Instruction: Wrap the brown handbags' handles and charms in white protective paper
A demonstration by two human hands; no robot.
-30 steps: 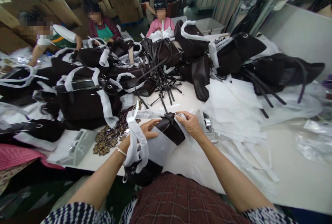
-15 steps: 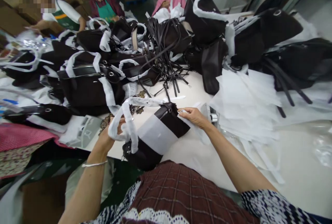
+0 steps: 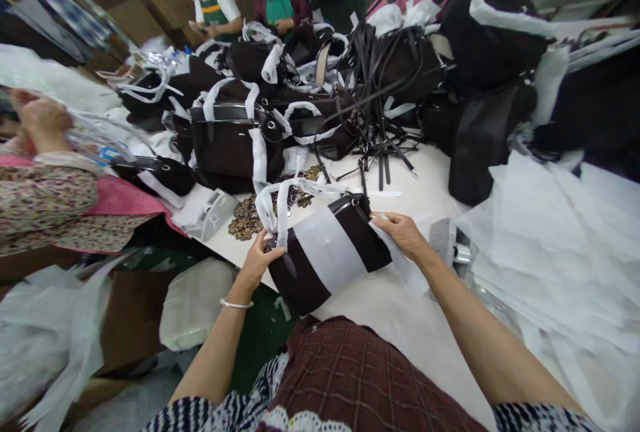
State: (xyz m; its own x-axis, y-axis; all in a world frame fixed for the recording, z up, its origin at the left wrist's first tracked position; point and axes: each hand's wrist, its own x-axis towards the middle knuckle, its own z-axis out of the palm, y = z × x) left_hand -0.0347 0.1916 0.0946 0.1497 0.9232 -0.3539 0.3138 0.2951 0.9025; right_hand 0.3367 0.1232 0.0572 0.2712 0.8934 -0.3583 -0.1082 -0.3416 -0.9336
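A dark handbag lies tilted on the table edge close to my body, a white sheet around its middle. White wrapping covers its handles, which stand up at the far side. My left hand grips the bag's left end, thumb on the near side; some fingers are hidden. At the right end my right hand pinches a white strip against the bag's upper corner. The strip hangs down beside the bag.
Bronze-coloured metal pieces lie beyond my left hand. Dark straps and several wrapped handbags are heaped behind. White sheets are stacked right, near a metal-and-white device. A person's hand is at left; co-workers sit across.
The view has swung left. My left hand has moved from behind the wrapped handles to the bag's left end. The bag's front faces me more; my right hand still holds the strip.
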